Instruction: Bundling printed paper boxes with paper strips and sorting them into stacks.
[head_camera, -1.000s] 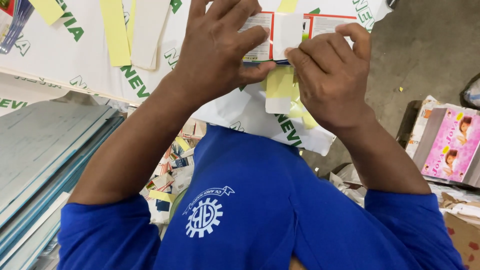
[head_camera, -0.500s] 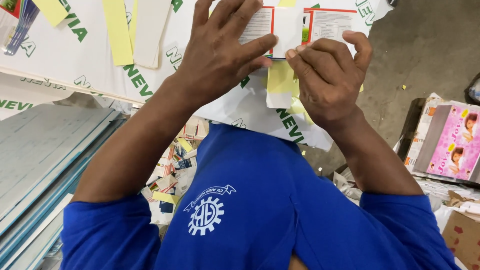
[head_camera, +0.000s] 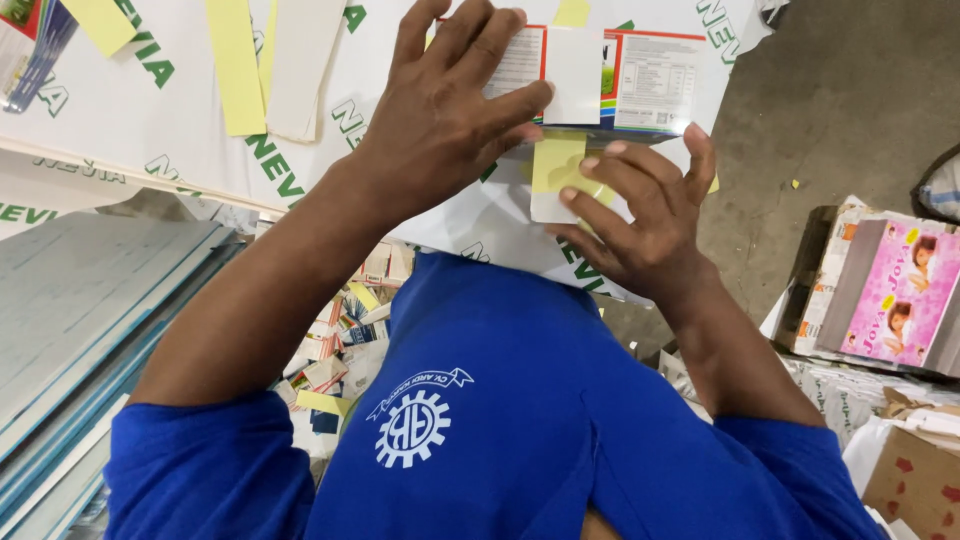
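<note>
Left hand (head_camera: 440, 120) presses flat on the carton (head_camera: 610, 85); right hand (head_camera: 640, 215), fingers half curled, seemingly pinches the yellow strip (head_camera: 557, 165). Peel slowly, keeping the carton pinned.

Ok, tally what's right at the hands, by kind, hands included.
Hands: 2, left hand and right hand
Printed carton: 1
White patch on the carton: 1
Yellow strip under the right fingertips: 1
Total: 5
</note>
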